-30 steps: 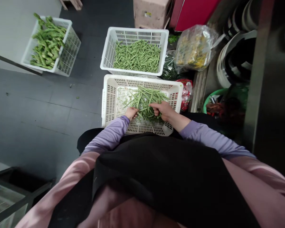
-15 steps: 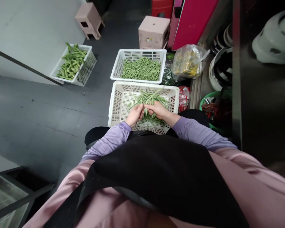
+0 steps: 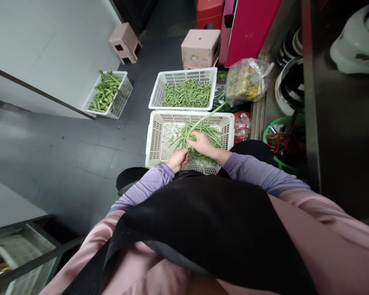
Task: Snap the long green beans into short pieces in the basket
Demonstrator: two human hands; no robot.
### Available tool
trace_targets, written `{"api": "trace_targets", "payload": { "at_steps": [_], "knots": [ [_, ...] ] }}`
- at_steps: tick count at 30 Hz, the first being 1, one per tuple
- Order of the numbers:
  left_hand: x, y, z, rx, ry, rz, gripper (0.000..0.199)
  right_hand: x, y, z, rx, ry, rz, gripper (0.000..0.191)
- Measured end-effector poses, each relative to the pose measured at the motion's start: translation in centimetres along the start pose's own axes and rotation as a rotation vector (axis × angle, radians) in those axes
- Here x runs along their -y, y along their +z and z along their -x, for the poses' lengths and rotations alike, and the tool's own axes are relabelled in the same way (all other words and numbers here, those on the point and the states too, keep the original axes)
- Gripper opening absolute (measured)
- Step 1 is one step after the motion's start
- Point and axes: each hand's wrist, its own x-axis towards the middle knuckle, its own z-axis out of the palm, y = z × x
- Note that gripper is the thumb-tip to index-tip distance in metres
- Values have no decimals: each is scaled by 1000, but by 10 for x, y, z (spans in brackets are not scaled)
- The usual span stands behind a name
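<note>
A long green bean point(image 3: 206, 116) is pinched in my right hand point(image 3: 202, 144), its far end reaching up over the back rim of the near white basket point(image 3: 149, 141). Below and left of it, my left hand point(image 3: 178, 159) is closed above the same basket; what its fingers hold, if anything, is too small to make out. Loose long beans point(image 3: 213, 134) lie in the basket under and beside my right hand. Just behind stands a second white basket point(image 3: 153, 96), holding many short bean pieces point(image 3: 187, 92).
A white basket point(image 3: 120, 98) of green vegetables stands by the left wall. Pink stools point(image 3: 200, 43) are at the back. To the right are a clear bag with yellow contents point(image 3: 247, 82), a red bag point(image 3: 241, 123) and a green tub point(image 3: 279, 121).
My hands were together and have moved apart, the left one down toward my body. The long bean now sticks out from my right hand. The camera view has shifted slightly.
</note>
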Motion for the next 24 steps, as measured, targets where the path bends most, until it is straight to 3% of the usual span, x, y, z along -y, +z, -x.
{"api": "trace_targets", "payload": {
  "at_steps": [3,6,8,10,12,15,19,24],
  "knots": [
    [6,-11,-13,-107,-119,-124,44,5,-2,3,-102,-158,162,6],
    [-3,-34,-17,-211,3,-193,37,6,-8,3,89,-78,190,10],
    [-19,-49,-12,-151,143,-128,29,4,-12,2,254,10,163,16],
    [-39,-59,-5,-12,253,-23,34,1,-16,1,435,71,138,17],
    [-57,-62,-1,98,277,30,29,-1,-18,1,605,98,116,15],
    [-75,-58,-3,90,295,45,26,-1,-20,3,740,109,54,13],
    [-78,-53,-9,-19,391,83,36,4,-17,7,643,152,-38,19],
    [-64,-46,5,-229,514,32,38,2,-11,5,331,157,-81,14]
  ]
}}
